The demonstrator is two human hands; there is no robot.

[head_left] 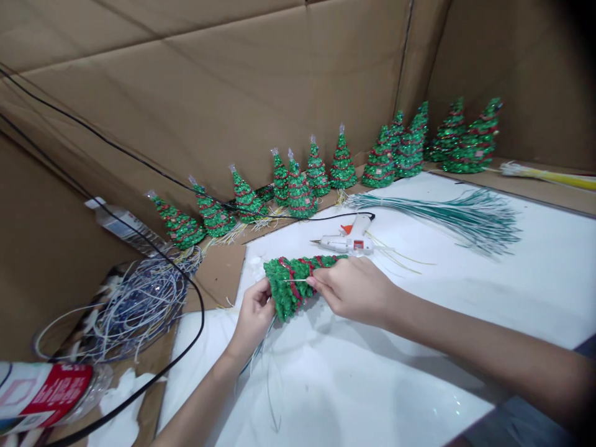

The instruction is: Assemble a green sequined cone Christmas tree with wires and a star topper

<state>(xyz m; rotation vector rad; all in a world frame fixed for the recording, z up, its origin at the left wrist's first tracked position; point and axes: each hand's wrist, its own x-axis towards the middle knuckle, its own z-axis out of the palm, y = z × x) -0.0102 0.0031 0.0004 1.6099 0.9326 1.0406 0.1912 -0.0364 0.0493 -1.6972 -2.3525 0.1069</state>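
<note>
A small green glittery Christmas tree (291, 282) with red trim lies on its side above the white table sheet (419, 347). My left hand (254, 313) grips its wide base, fingers closed, with thin wires trailing below. My right hand (351, 288) is closed over the narrow top part and pinches a thin pale wire (295, 280) that lies across the tree. A white hot glue gun (347, 239) lies just behind the tree, its black cord running off to the left.
Several finished little trees (298, 189) line the cardboard wall, more at the back right (465, 139). A bundle of green wires (447, 217) lies right. A tangle of light strings (135, 304), a water bottle (123, 226) and a red-labelled bottle (46, 394) sit left.
</note>
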